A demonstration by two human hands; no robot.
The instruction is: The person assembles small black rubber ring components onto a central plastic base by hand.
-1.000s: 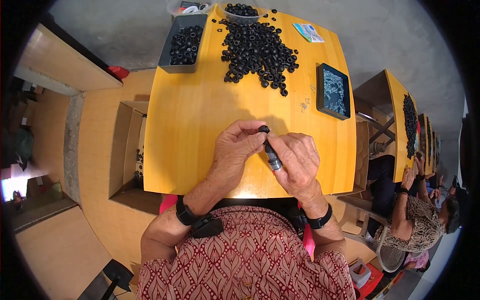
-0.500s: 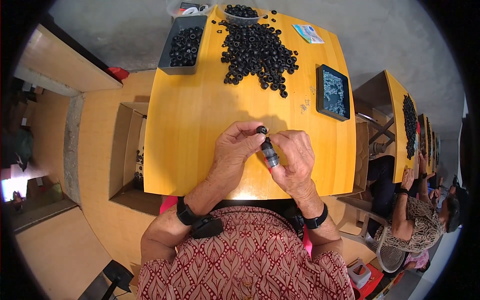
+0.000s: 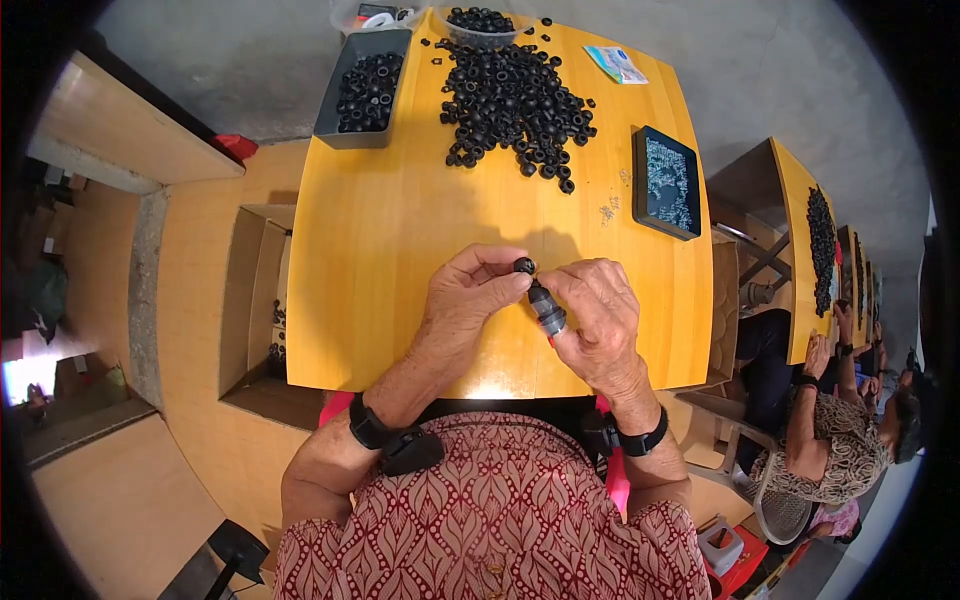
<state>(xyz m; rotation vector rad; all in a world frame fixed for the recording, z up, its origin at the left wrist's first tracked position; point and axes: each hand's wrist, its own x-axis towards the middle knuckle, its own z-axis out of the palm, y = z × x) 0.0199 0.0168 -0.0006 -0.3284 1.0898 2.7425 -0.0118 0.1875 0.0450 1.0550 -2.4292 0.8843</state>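
Above the middle of the wooden table (image 3: 390, 260), my left hand (image 3: 465, 300) pinches a small round black plastic part (image 3: 524, 265) between thumb and fingertips. My right hand (image 3: 604, 320) is wrapped round a short black and grey screwdriver-like tool (image 3: 546, 308) with a bit of red low on it. The tool's upper end points at the black part, just below and to its right. Whether the two touch is too small to tell. A large heap of similar black parts (image 3: 515, 100) lies farther off on the table.
A grey bin (image 3: 325, 120) of black parts stands at the far left, beside a clear bowl (image 3: 485, 40) holding more. At right, a dark tray (image 3: 685, 230) holds small metal pieces; a few (image 3: 608, 209) lie loose nearby. A cardboard box (image 3: 240, 330) sits left; a co-worker (image 3: 830, 440) sits at right.
My right hand and the tool have shifted slightly right and down, leaving a wider gap to the black part. My left hand holds nearly still, still pinching the part.
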